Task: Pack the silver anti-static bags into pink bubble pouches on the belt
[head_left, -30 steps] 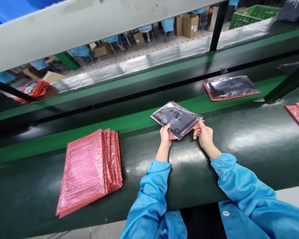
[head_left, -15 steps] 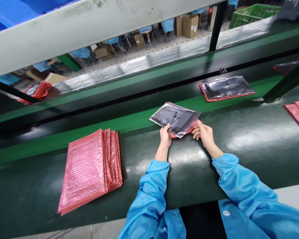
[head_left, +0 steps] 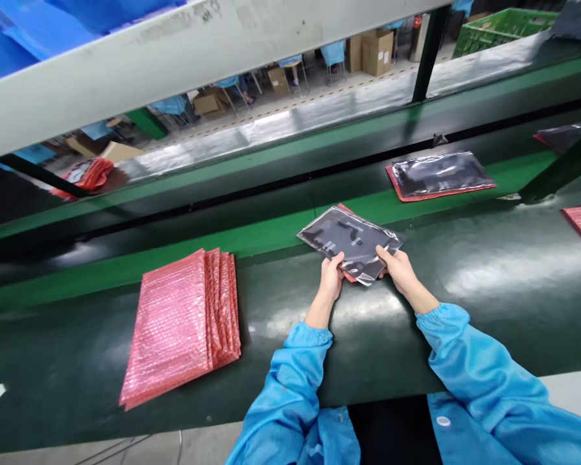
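- Head view: dark packet in clear film, one, red sheet beneath; held over the dark green bench.
- Left hand: clamped on the packet's near edge, thumb on top.
- Right hand: likewise, at its right end.
- Red bubble bags, one stack; on bench, left.
- Second packet; beyond, right.

Light from above pools in white glare on the dark green bench and glints off the held plastic pouch, viewed over my remote feed. I find the foreground fairly crisp, the far chairs soft, and the right sleeve stretched toward the frame's edge.
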Tool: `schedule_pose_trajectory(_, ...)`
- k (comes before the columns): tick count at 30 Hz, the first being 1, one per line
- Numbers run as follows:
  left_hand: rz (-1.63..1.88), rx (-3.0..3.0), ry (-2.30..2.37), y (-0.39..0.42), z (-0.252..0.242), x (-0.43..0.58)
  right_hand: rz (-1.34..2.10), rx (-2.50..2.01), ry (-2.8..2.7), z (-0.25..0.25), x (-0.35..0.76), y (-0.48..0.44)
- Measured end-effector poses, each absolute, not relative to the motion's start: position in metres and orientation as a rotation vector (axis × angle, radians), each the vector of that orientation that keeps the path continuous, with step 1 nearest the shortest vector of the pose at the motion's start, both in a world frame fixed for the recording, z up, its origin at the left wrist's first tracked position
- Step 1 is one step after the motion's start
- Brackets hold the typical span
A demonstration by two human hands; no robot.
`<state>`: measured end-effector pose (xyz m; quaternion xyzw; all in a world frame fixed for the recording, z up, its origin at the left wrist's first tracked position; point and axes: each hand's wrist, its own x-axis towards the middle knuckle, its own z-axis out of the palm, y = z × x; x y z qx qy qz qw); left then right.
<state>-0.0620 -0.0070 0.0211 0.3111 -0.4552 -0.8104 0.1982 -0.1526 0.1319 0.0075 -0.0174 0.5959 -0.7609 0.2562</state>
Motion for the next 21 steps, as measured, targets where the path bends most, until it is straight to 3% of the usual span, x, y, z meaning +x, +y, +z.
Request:
schedule_pose_trajectory(14, -1.598, 0.902, -1.583, -0.053, 0.023, -0.045, -2.236, 0.159, 1.586, 0.006, -0.190, 0.166)
schedule_pose_trajectory(21, -2.219, 0.938, -1.066, -0.066, 0.017, -0.055, -2.187, 0.117, 1.474, 0.007, -0.180, 0.167)
